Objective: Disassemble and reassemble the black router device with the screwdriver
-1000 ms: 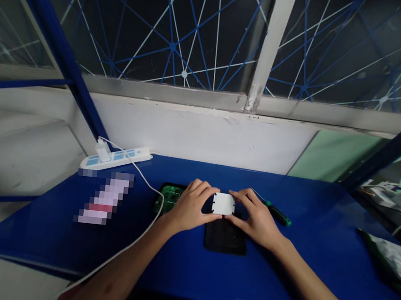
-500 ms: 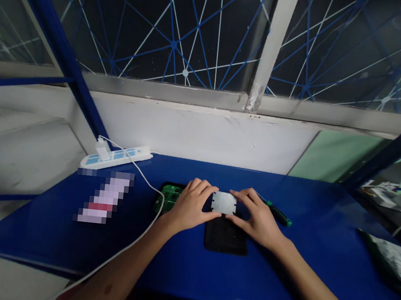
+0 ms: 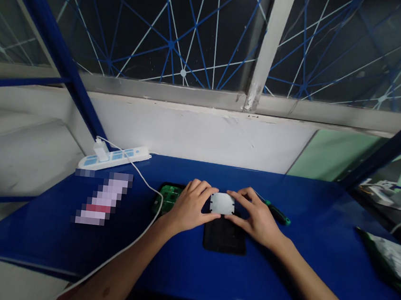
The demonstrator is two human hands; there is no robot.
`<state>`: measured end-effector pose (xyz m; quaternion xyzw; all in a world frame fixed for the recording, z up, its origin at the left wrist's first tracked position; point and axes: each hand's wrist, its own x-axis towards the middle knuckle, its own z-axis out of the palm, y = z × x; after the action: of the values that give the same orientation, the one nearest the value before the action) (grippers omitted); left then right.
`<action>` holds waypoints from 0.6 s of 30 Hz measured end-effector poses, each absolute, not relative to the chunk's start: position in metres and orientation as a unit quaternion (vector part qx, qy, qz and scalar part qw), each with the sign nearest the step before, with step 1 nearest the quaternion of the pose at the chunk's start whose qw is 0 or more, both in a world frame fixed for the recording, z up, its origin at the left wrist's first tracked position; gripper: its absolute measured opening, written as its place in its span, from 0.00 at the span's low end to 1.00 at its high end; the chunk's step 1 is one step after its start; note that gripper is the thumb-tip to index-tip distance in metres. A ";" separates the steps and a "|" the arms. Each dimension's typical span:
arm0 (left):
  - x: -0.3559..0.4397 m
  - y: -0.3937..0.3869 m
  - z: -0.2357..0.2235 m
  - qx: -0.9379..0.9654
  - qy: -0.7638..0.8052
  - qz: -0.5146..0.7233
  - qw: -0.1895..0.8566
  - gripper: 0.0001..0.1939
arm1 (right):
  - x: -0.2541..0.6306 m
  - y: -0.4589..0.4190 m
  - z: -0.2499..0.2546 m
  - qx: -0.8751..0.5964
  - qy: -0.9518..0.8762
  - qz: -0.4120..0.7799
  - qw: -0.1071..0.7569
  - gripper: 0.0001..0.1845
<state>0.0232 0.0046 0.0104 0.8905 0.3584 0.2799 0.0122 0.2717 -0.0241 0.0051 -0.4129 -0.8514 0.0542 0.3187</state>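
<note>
Between my two hands is a small silver metal plate [image 3: 222, 204] with dark notches along its side edges. My left hand [image 3: 192, 205] pinches its left side between thumb and fingers. On the right side, my right hand [image 3: 254, 213] grips it the same way. Under and in front of the plate lies a flat black panel [image 3: 225, 236], its far part hidden by the plate and hands. A green circuit board [image 3: 169, 197] in a dark casing sits left of my left hand, which partly covers it. Beyond my right hand is a green-and-black screwdriver [image 3: 279, 214].
A white power strip [image 3: 113, 157] with a plugged-in charger stands at the back left. Its white cable [image 3: 141, 232] runs across the blue table [image 3: 188, 268] past my left forearm. A blurred-out pink item [image 3: 104, 199] lies on the left, a shiny bag [image 3: 394, 263] at the right edge.
</note>
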 end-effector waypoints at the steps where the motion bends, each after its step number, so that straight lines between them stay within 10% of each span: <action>1: 0.023 0.005 0.010 0.890 0.358 0.281 0.013 0.28 | 0.272 -0.024 0.005 -0.412 -0.852 0.054 0.320 0.30; 18: 0.029 -0.002 0.009 0.901 0.346 0.262 0.021 0.26 | 0.260 -0.032 0.007 -0.390 -0.854 0.091 0.332 0.30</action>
<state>0.0285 -0.0020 0.0090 0.9006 0.3461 0.2621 0.0207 0.2603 -0.0322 0.0074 -0.3902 -0.8541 0.0907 0.3318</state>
